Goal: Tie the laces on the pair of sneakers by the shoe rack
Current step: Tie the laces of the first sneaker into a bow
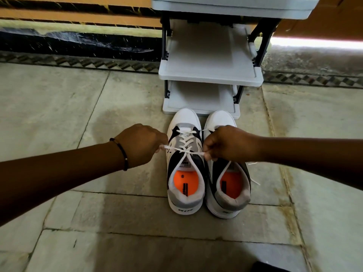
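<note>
Two white, grey and black sneakers with orange insoles stand side by side on the floor, toes toward the shoe rack. On the left sneaker the white lace is crossed over the tongue and stretched taut sideways. My left hand is shut on one lace end at the shoe's left side. My right hand is shut on the other end, hovering over the front of the right sneaker and hiding its lacing. A loose lace end of the right sneaker trails on the floor.
A grey plastic shoe rack with black legs stands just beyond the toes, its shelves bare. The stone tile floor stretches around the shoes. A dark wall base runs along the back left.
</note>
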`<state>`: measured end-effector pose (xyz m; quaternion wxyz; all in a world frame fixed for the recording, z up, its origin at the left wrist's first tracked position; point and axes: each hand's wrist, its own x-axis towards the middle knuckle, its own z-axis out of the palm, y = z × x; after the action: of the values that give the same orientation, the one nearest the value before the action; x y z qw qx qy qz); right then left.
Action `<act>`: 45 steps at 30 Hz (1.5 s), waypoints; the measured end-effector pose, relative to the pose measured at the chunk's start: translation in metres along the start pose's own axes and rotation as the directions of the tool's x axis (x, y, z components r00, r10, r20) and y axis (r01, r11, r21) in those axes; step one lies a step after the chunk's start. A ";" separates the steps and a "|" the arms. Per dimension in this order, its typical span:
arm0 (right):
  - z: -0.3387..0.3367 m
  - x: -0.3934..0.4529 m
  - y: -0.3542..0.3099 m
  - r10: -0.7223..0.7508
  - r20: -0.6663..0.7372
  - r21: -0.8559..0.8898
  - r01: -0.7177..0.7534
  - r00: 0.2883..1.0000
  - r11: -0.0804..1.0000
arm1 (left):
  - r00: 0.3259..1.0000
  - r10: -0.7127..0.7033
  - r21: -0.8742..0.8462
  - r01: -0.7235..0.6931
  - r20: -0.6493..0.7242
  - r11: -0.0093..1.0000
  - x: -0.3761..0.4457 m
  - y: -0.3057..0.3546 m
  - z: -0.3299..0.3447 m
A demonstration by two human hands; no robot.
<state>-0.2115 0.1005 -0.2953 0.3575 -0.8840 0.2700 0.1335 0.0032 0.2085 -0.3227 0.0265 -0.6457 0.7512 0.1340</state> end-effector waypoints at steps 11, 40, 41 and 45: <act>0.009 0.020 -0.013 0.235 0.032 0.927 -0.116 0.971 0.357 | 0.859 -0.399 -0.945 0.267 0.322 -0.187 0.010 0.035 -0.009; 0.005 0.028 -0.018 0.153 -0.187 0.735 0.034 0.970 0.678 | 0.935 -0.319 -0.988 0.140 0.154 -0.068 0.014 0.047 0.005; 0.003 0.028 -0.018 0.128 -0.201 0.686 0.046 0.971 0.726 | 0.936 -0.318 -0.988 0.144 0.153 -0.052 0.015 0.046 0.004; -0.006 0.028 -0.021 0.036 -0.177 0.538 0.066 0.984 0.840 | 0.929 -0.332 -0.987 0.153 0.160 -0.048 0.016 0.048 0.003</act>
<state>-0.1765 0.0982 -0.2916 0.5680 -0.7573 0.3207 -0.0316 -0.0463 0.2003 -0.3211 -0.4596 -0.6034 0.3098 0.5734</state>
